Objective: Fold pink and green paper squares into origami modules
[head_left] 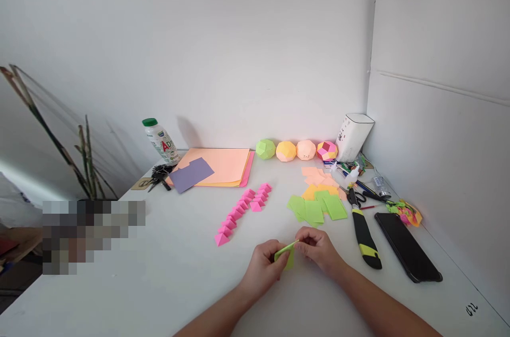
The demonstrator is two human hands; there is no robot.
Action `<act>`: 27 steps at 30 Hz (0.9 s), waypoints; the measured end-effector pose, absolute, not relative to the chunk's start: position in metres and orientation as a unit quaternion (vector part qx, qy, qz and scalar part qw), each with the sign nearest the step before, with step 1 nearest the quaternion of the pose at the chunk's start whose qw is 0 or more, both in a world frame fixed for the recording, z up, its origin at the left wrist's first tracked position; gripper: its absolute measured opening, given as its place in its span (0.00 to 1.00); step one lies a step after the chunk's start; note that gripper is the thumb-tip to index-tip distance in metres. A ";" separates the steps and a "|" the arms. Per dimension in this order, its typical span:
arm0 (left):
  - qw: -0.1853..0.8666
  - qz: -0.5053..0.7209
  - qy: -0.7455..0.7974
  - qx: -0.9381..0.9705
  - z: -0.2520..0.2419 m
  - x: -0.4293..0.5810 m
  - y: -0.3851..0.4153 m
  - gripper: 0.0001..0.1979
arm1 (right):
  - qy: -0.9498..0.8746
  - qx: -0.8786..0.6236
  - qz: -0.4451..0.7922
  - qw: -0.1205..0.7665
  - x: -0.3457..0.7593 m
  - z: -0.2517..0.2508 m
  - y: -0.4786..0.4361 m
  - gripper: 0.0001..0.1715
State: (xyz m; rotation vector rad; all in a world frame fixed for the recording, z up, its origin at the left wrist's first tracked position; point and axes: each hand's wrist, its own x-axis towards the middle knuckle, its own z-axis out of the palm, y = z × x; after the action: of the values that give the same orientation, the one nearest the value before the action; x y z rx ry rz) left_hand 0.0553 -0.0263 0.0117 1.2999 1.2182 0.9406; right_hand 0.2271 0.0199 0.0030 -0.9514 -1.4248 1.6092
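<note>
Between my two hands is a small piece of green paper [289,259] with a folded upper edge. My left hand [266,261] is closed on its left side, thumb on the near face. At the paper's right corner, the thumb and fingers of my right hand [317,247] pinch the fold. Beyond my hands lie loose green paper pieces [314,211], overlapping orange ones [308,192] and peach ones [316,175]. Pink folded paper pyramids [236,213] stand in two slanting rows to the left of these.
Four-coloured paper balls, from a green ball [265,149] to a multicoloured ball [327,151], line the wall. Coloured sheets [223,164], a purple card [191,175], keys [161,175] and a bottle [161,141] are at back left. A utility knife [364,236] and phone [407,246] lie right.
</note>
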 end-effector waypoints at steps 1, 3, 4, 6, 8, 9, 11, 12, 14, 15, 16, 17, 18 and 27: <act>0.534 0.394 0.510 0.547 0.012 0.055 -0.026 0.13 | -0.559 -0.373 0.632 0.386 0.227 0.003 0.020 0.12; 0.532 0.394 0.509 0.550 0.012 0.055 -0.027 0.13 | -0.557 -0.372 0.634 0.386 0.227 0.003 0.020 0.12; 0.531 0.395 0.509 0.551 0.012 0.055 -0.027 0.13 | -0.557 -0.371 0.635 0.385 0.228 0.002 0.020 0.12; 0.530 0.397 0.508 0.551 0.011 0.055 -0.027 0.13 | -0.559 -0.368 0.635 0.387 0.228 0.002 0.020 0.12; 0.532 0.398 0.507 0.550 0.011 0.055 -0.027 0.13 | -0.561 -0.363 0.634 0.389 0.229 0.002 0.019 0.11; 0.533 0.398 0.506 0.550 0.011 0.055 -0.027 0.13 | -0.561 -0.362 0.634 0.389 0.229 0.002 0.019 0.11; 0.535 0.397 0.506 0.548 0.011 0.055 -0.027 0.13 | -0.562 -0.361 0.634 0.389 0.230 0.002 0.019 0.11; 0.535 0.396 0.506 0.548 0.012 0.055 -0.027 0.12 | -0.562 -0.360 0.635 0.388 0.230 0.002 0.019 0.11; 0.535 0.395 0.508 0.548 0.012 0.055 -0.027 0.12 | -0.563 -0.359 0.636 0.386 0.229 0.002 0.019 0.11; 0.535 0.394 0.510 0.547 0.013 0.055 -0.027 0.12 | -0.563 -0.358 0.637 0.386 0.229 0.002 0.019 0.11; 0.535 0.394 0.511 0.545 0.013 0.055 -0.027 0.12 | -0.563 -0.358 0.637 0.386 0.229 0.002 0.019 0.11; 0.536 0.394 0.512 0.544 0.014 0.056 -0.027 0.12 | -0.564 -0.357 0.637 0.385 0.229 0.002 0.019 0.11; 0.538 0.393 0.512 0.542 0.014 0.056 -0.027 0.12 | -0.564 -0.356 0.637 0.386 0.229 0.002 0.019 0.11; 0.541 0.389 0.518 0.536 0.014 0.056 -0.027 0.12 | -0.571 -0.361 0.632 0.380 0.229 0.003 0.019 0.12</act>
State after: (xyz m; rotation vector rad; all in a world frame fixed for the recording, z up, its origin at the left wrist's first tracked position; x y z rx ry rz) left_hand 0.0559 -0.0266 0.0141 1.2732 1.2304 0.9254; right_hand 0.2292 0.0185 0.0033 -0.9225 -1.4581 1.6129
